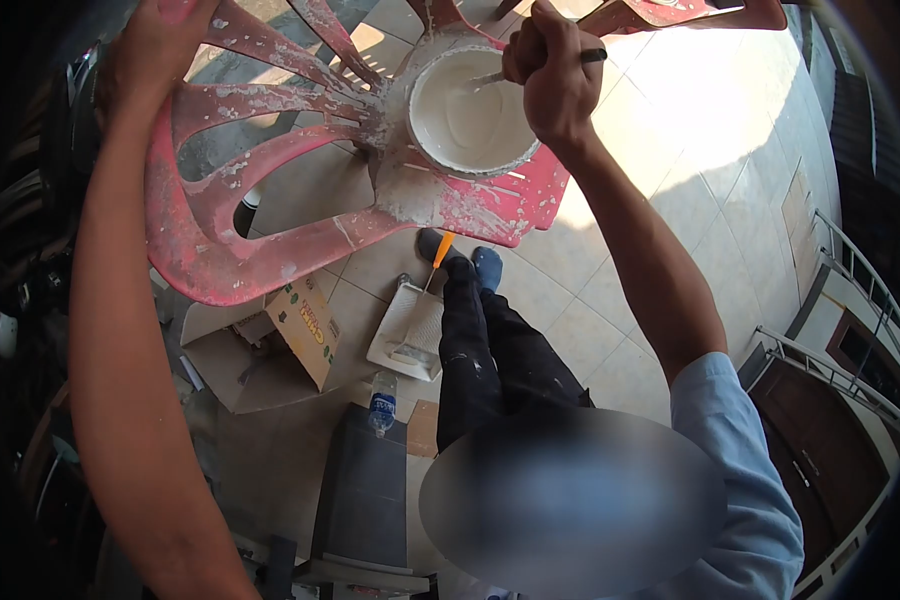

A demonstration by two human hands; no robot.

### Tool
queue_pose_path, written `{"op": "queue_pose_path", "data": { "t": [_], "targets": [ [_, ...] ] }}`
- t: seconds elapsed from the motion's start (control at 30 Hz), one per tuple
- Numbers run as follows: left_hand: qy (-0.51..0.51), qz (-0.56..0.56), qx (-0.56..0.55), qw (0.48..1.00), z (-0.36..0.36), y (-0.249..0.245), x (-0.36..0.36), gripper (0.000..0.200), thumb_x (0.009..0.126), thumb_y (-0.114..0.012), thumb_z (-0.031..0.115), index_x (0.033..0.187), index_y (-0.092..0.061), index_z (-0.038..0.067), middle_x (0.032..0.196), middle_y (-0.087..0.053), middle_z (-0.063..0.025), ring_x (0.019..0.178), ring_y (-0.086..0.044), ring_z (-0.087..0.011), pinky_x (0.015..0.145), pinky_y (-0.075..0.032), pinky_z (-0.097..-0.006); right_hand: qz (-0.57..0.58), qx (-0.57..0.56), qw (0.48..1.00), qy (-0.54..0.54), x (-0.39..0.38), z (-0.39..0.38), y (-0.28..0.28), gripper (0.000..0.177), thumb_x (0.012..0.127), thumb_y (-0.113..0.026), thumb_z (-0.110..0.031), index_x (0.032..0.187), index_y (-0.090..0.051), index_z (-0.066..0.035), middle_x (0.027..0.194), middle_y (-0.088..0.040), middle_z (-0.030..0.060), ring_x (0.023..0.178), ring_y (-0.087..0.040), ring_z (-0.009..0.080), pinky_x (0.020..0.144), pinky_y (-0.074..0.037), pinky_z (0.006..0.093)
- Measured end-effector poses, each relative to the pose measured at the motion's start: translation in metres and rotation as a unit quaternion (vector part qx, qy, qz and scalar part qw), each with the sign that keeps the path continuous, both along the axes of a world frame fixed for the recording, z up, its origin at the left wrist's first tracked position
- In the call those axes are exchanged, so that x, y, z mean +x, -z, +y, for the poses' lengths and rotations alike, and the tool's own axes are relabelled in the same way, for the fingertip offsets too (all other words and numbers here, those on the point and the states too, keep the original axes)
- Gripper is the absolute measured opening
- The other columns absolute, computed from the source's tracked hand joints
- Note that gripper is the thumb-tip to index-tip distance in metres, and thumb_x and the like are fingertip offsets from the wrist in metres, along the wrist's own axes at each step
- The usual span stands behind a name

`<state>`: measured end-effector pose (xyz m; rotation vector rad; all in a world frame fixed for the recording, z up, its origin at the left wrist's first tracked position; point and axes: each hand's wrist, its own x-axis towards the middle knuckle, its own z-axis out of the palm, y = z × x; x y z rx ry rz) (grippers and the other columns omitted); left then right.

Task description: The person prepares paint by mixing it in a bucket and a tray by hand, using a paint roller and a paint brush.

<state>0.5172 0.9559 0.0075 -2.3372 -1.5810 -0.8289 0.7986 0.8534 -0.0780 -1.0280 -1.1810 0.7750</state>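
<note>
A red plastic chair (270, 262), spattered with dried white paint, carries a round white tub (467, 168) on its seat. Pale creamy paint (470, 125) lies inside the tub. Over the tub's right rim, my right hand (558, 80) is closed round a tool with a dark handle end (593, 55); its pale shaft reaches into the paint, and its tip is not clear. My left hand (160, 50) is at the chair's upper left edge, fingers wrapped round a part of it that is partly cut off by the frame.
A paint tray (395, 325) with an orange-handled tool (443, 250) lies on the tiled floor near my feet. Beside it are an open cardboard box (305, 330), a water bottle (382, 405) and a dark bench (360, 490). Metal railings (860, 260) stand at the right.
</note>
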Motion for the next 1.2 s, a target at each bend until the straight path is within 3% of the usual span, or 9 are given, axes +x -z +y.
{"op": "queue_pose_path", "data": {
  "t": [0.13,0.23,0.37,0.4,0.57,0.8,0.9,1.07,1.2],
  "targets": [
    [-0.001,-0.018,-0.01,1.0,-0.001,-0.002,-0.001,0.04,0.083,-0.068,0.034,0.109,-0.064,0.003,0.103,-0.064,-0.0212,0.096,-0.063,-0.0366,0.082,-0.05,-0.0398,-0.085,-0.122,0.982,-0.12,0.014,0.002,-0.015,0.052,0.103,-0.037,-0.03,0.056,-0.037,-0.007,0.048,-0.033,-0.0014,0.042,-0.03,0.0081,0.04,-0.024,0.0286],
    [-0.041,-0.053,-0.021,0.998,0.002,0.002,0.007,0.04,0.083,-0.068,0.033,0.108,-0.064,0.002,0.103,-0.064,-0.0216,0.096,-0.062,-0.0373,0.082,-0.05,-0.0401,-0.197,0.067,0.978,0.003,0.011,0.021,-0.006,0.052,0.103,-0.038,-0.031,0.056,-0.036,-0.008,0.048,-0.031,-0.0027,0.042,-0.028,0.0078,0.04,-0.022,0.0291],
    [-0.034,-0.025,-0.001,0.999,-0.001,0.002,0.006,0.04,0.083,-0.068,0.033,0.108,-0.063,0.002,0.103,-0.064,-0.0222,0.098,-0.062,-0.0381,0.083,-0.049,-0.0409,0.099,0.004,0.995,0.022,-0.013,-0.004,-0.01,0.046,0.096,-0.043,-0.022,0.055,-0.025,-0.01,0.048,-0.019,-0.0005,0.041,-0.019,0.0119,0.043,-0.021,0.0308],
    [0.006,-0.012,0.021,1.0,-0.002,0.002,0.003,0.041,0.083,-0.068,0.034,0.108,-0.063,0.002,0.103,-0.064,-0.0223,0.098,-0.062,-0.0383,0.083,-0.049,-0.0411,0.136,-0.084,0.985,-0.058,-0.003,-0.008,-0.006,0.046,0.098,-0.04,-0.028,0.059,-0.044,-0.005,0.05,-0.04,0.0012,0.043,-0.037,0.0116,0.043,-0.032,0.0291],
    [-0.067,-0.067,-0.068,0.993,0.01,0.002,-0.006,0.051,0.08,-0.069,0.041,0.112,-0.061,0.003,0.108,-0.063,-0.0236,0.102,-0.061,-0.039,0.086,-0.048,-0.042,-0.217,-0.11,0.969,-0.036,0.014,0.014,-0.023,0.051,0.1,-0.041,-0.031,0.054,-0.036,-0.008,0.046,-0.033,-0.0017,0.041,-0.029,0.0086,0.043,-0.027,0.0279],
    [-0.121,-0.065,-0.089,0.987,-0.008,-0.014,0.013,0.051,0.081,-0.067,0.043,0.112,-0.061,0.003,0.108,-0.064,-0.0236,0.102,-0.061,-0.0388,0.086,-0.048,-0.042,0.203,-0.067,0.974,0.076,-0.014,-0.008,0.006,0.046,0.097,-0.042,-0.022,0.056,-0.023,-0.012,0.049,-0.018,-0.0018,0.041,-0.018,0.0113,0.044,-0.018,0.0309],
    [-0.098,-0.061,-0.081,0.99,-0.013,-0.014,0.01,0.051,0.081,-0.068,0.042,0.112,-0.061,0.003,0.107,-0.064,-0.0238,0.101,-0.061,-0.0392,0.085,-0.049,-0.0421,0.116,-0.167,0.976,-0.078,0.039,-0.013,0.015,0.047,0.097,-0.042,-0.03,0.055,-0.033,-0.011,0.049,-0.029,-0.0026,0.041,-0.028,0.0104,0.041,-0.023,0.0286],
    [-0.063,-0.08,-0.089,0.991,-0.012,-0.019,0.011,0.049,0.08,-0.067,0.042,0.111,-0.062,0.004,0.106,-0.064,-0.0235,0.101,-0.061,-0.0399,0.084,-0.049,-0.0426,-0.101,0.036,0.989,0.102,0.032,0.024,-0.028,0.047,0.101,-0.042,-0.032,0.059,-0.036,-0.013,0.048,-0.03,-0.0053,0.041,-0.025,0.0061,0.038,-0.021,0.0262],
    [-0.092,-0.012,-0.091,0.991,0.039,0.015,-0.031,0.08,0.073,-0.059,0.067,0.123,-0.057,0.005,0.116,-0.062,-0.0235,0.109,-0.059,-0.0402,0.092,-0.045,-0.0446,0.12,-0.003,0.987,0.102,-0.006,0.002,0.003,0.049,0.099,-0.041,-0.027,0.054,-0.03,-0.01,0.047,-0.026,-0.0009,0.041,-0.025,0.0115,0.042,-0.022,0.0299]
  ]
}}
